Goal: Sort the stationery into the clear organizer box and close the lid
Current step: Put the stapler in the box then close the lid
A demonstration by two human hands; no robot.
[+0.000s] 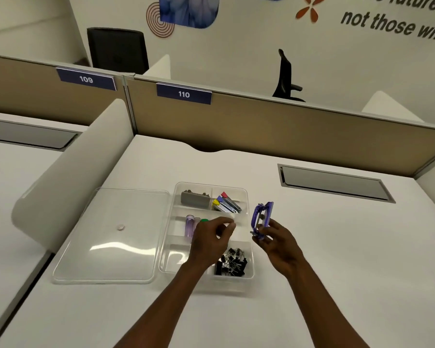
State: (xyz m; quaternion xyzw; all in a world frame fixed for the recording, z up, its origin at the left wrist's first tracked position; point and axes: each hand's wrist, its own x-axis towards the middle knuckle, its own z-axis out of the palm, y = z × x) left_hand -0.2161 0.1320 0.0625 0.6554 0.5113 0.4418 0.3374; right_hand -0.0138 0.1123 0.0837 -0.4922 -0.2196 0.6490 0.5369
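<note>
The clear organizer box sits mid-desk with its compartments uncovered. Its clear lid lies flat on the desk to the left. Inside are a grey item at the back left, coloured-capped pieces at the back right, purple and green tubes in the middle, and black binder clips at the front right. My right hand holds a purple hole punch upright just right of the box. Over the box's middle hovers my left hand, fingers curled, thumb near fingertips; whether it holds anything is unclear.
A white curved divider stands left of the lid. A tan partition with the tags 109 and 110 closes the desk's far edge. A grey cable hatch is set in the desk at the back right.
</note>
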